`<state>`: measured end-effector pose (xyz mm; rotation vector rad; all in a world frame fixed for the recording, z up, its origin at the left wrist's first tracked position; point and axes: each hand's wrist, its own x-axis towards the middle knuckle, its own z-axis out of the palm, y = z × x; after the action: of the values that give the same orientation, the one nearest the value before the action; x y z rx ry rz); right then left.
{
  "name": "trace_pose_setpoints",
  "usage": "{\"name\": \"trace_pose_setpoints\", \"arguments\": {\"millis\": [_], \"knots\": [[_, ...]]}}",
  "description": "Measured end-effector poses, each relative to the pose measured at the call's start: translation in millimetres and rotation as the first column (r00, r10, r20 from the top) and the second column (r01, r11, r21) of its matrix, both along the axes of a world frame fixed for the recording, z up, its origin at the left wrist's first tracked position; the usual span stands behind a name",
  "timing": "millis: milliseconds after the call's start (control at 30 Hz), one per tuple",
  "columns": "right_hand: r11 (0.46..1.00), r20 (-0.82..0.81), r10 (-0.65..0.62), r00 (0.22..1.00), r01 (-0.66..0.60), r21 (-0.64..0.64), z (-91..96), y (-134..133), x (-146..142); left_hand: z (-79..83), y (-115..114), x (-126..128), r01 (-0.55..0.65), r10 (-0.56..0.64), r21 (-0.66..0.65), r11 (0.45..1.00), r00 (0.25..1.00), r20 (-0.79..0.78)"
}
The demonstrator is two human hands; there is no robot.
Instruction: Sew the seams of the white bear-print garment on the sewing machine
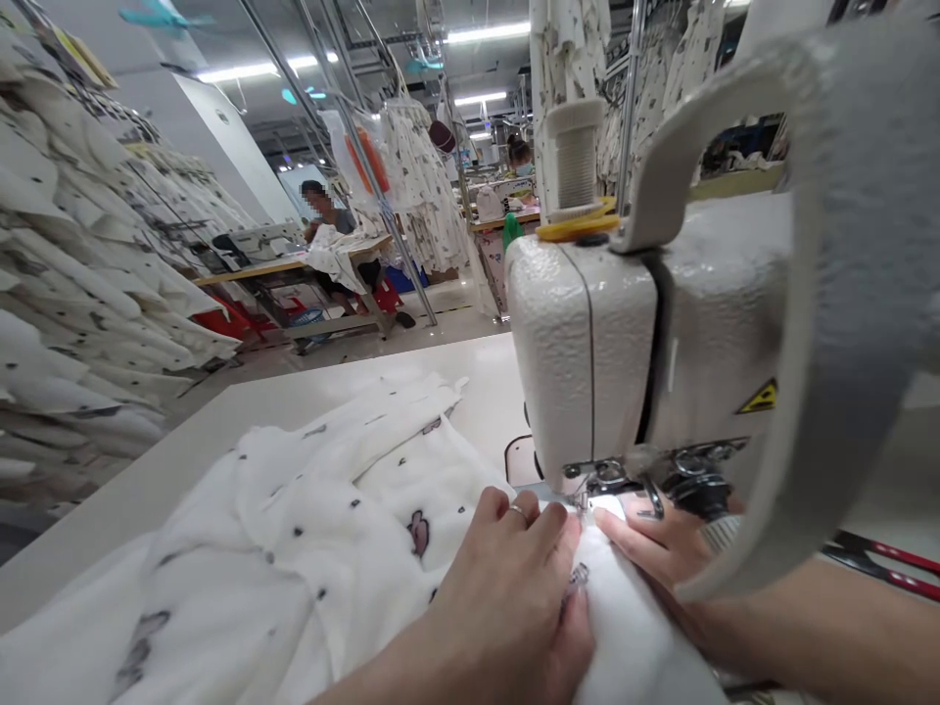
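White fabric with small dark prints (294,548) lies bunched across the white sewing table (220,431), running under both hands towards the industrial sewing machine (646,323). My left hand (506,578), with a ring on one finger, curls over a fold of the fabric just before the presser foot (609,480). My right hand (653,548) lies to the right of the foot, its fingertips on the fabric close to the needle area. The machine's head and grey handwheel cover (844,294) hide part of that hand and forearm.
A thread cone (574,147) stands on the machine's top. Red-handled shears (888,563) lie at the right. Stacked printed garments (73,284) rise at the left. Garments hang on a rack (418,186), and a co-worker (327,211) sits at another sewing table.
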<state>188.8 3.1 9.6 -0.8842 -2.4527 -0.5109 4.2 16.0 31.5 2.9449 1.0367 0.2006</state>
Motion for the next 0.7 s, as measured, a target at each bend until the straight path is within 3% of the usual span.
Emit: {"name": "trace_pose_setpoints", "arguments": {"millis": [100,333,467,533,600,667,700], "knots": [[0.998,-0.05,0.005,0.999,-0.001,0.062,8.8,-1,2,3.0,-2,-1,-0.012,0.012,-0.039,0.999,1.0,0.0],[0.987,0.082,-0.074,0.994,0.085,-0.135,5.6,-6,9,13.9,-10,-1,-0.037,0.035,-0.035,0.999,0.998,-0.05],[0.972,0.059,-0.093,0.994,0.103,-0.21,6.2,-7,18,3.3,-52,3,-0.095,0.107,0.235,0.967,0.993,-0.042],[0.983,-0.002,0.053,0.999,-0.052,-0.178,9.2,-13,23,-9.5,-75,6,-0.113,0.109,0.394,0.912,0.994,0.032],[0.943,-0.042,0.301,0.953,-0.303,-0.138,13.4,-23,24,-20.8,-86,9,-0.166,0.106,0.449,0.878,0.982,0.156],[0.865,-0.019,0.472,0.882,-0.467,-0.184,17.3,-37,19,-25.8,-82,8,-0.241,0.126,0.341,0.909,0.937,0.326],[0.847,-0.011,0.49,0.872,-0.479,-0.231,18.2,-44,15,-25.2,-75,7,-0.269,0.162,0.226,0.936,0.901,0.404]]}}
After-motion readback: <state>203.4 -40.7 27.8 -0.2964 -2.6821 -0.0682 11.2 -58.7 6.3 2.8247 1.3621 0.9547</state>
